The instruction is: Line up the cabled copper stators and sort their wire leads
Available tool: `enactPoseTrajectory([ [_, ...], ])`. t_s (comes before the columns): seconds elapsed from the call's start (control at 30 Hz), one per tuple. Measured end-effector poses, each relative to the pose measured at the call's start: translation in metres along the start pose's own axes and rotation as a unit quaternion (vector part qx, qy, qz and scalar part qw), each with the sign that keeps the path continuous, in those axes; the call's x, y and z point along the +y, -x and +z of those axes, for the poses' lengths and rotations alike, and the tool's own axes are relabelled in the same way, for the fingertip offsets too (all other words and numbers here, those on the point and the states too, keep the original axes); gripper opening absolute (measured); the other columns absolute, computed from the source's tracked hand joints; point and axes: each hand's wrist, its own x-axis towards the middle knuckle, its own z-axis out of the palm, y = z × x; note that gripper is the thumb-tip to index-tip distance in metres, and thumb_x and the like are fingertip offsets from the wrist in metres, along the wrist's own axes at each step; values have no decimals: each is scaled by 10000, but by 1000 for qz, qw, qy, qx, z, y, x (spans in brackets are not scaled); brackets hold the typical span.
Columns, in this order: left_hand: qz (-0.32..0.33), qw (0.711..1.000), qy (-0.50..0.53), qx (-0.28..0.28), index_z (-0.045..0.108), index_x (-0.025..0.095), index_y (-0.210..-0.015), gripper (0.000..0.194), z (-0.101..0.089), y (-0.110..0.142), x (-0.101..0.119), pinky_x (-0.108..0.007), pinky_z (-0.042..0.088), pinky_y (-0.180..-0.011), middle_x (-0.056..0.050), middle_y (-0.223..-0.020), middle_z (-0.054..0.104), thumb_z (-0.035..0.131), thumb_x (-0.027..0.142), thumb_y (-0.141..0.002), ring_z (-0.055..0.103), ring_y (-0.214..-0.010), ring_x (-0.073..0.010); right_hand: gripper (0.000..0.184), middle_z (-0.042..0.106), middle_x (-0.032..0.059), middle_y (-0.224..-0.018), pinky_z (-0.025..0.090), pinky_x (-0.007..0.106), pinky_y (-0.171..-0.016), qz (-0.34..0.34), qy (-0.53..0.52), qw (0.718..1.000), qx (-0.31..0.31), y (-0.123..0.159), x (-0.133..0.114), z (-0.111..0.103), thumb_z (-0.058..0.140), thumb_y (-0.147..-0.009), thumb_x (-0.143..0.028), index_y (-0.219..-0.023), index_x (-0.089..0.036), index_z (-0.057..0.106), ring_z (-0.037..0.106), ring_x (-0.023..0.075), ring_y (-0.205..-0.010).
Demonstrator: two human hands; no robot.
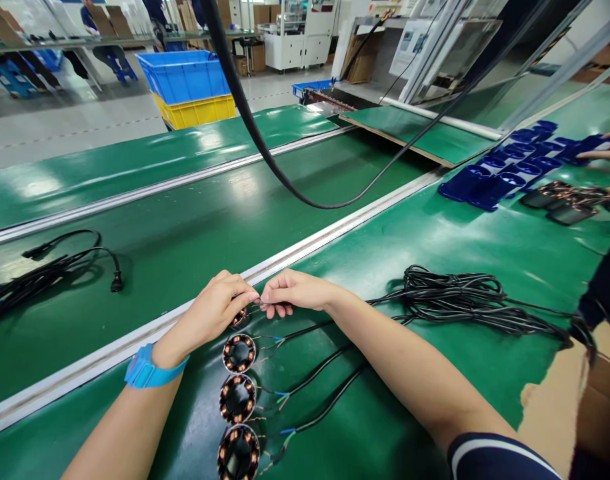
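Observation:
My left hand (223, 303), with a blue wristband (147, 368), covers most of the farthest motor stator (239, 317) in a row. Its thumb and finger are pinched together on a thin wire. Close against it, my right hand (297, 292) pinches thin wires too, the fingertips nearly meeting. Three more stators with copper windings, the nearest one (238, 453) among them, lie in line toward me. Beside them are black cables (315, 380) whose stripped ends show blue, green and brown leads (281, 395). The exact joint between my fingertips is hidden.
A bundle of black cables (449, 300) lies to the right. Blue plastic parts (505, 167) and more stators (567, 200) sit near another person's hand (609, 147). Plugged cords (49, 267) rest on the conveyor belt (185, 240). A thick black cable (279, 170) hangs ahead.

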Motion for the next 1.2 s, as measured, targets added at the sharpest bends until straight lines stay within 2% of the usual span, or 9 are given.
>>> enactPoseTrajectory([
  [0.1,-7,1000,-8,16,698,226,-912,492,1,4,0,-403,413,-894,-43,-933,676,332,517,-1067,544,-949,-236,418,735,82,-825,496,192,-546,6,8,1000,4,0,-1,-1,699,-936,-519,-924,-102,720,632,107,-618],
  [0.23,-41,995,-47,78,628,270,-1171,392,-5,31,2,-445,407,-992,-47,-1201,633,407,567,-1043,554,-1127,-245,361,750,84,-966,560,251,-751,-7,45,998,54,7,-10,-5,588,-1034,-469,-1137,-140,694,703,142,-811],
  [0.37,-80,988,-132,32,637,315,-1167,393,-3,63,6,-529,439,-1024,-52,-1351,550,619,621,-920,568,-1189,-305,281,742,69,-1015,533,252,-807,-53,112,990,67,18,-13,-8,609,-1026,-418,-1135,-160,640,685,139,-874],
  [0.47,-94,983,-158,1,583,277,-1295,421,6,73,10,-563,455,-1064,-97,-1477,463,599,487,-930,554,-1260,-345,294,731,55,-990,512,243,-793,-70,136,987,57,26,-5,-6,641,-1002,-386,-1187,-161,605,667,125,-825],
  [0.6,-106,981,-164,-4,605,212,-1206,321,16,77,16,-541,482,-1083,-129,-1453,467,496,335,-930,585,-1244,-328,347,703,26,-871,477,223,-652,-69,172,982,30,41,10,3,597,-1012,-425,-1214,-149,648,594,107,-672],
  [0.73,-112,978,-176,3,602,216,-1203,324,23,89,25,-545,532,-1031,-142,-1437,476,465,335,-933,636,-1175,-322,357,700,33,-877,454,210,-619,-66,187,980,13,56,18,11,572,-1022,-454,-1132,-143,708,593,106,-681],
  [0.93,-147,969,-199,6,621,234,-1194,331,41,115,45,-575,581,-951,-129,-1453,487,424,355,-957,675,-1109,-337,337,699,38,-887,516,231,-690,-33,144,987,-60,65,18,17,624,-1001,-462,-1068,-144,714,656,132,-778],
  [1.07,-133,970,-203,12,627,220,-1209,347,50,124,55,-559,598,-931,-150,-1436,518,422,350,-962,697,-1057,-319,283,729,41,-932,530,257,-765,-29,154,983,-97,66,16,15,663,-988,-409,-1085,-150,725,679,148,-845],
  [1.2,-110,967,-227,20,626,245,-1230,360,49,129,54,-581,590,-909,-154,-1569,404,449,438,-982,685,-1094,-350,287,738,60,-1048,530,272,-858,-40,143,987,-68,65,16,12,660,-998,-388,-1158,-157,720,682,154,-958],
])
